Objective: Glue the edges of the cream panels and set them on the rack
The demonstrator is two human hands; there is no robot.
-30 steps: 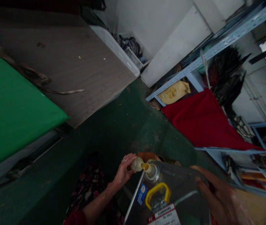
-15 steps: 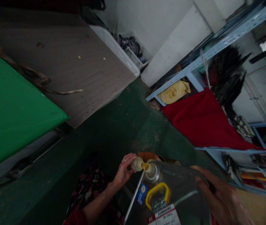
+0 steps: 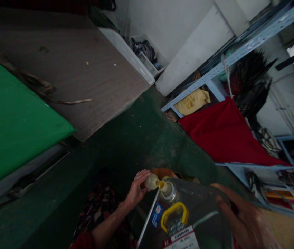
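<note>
My left hand [image 3: 135,190] is wrapped round a small pale bottle [image 3: 151,181] low in the middle of the view. The mouth of a large clear plastic jug [image 3: 201,207] is tipped against that bottle's opening, with a thread of yellow liquid between them. The jug has a yellow handle [image 3: 174,212], a blue sticker and a white label. My right hand [image 3: 242,218] presses flat against the jug's far side, fingers curved round it, and steadies it. A ring shows on my left hand.
A grey wooden tabletop [image 3: 71,69] and a green cloth [image 3: 14,124] fill the left. A blue metal shelf rack [image 3: 214,74] with a red cloth [image 3: 221,133] and a yellow sack [image 3: 192,101] stands on the right. The floor [image 3: 136,138] is dark green. White bins [image 3: 136,57] sit by the wall.
</note>
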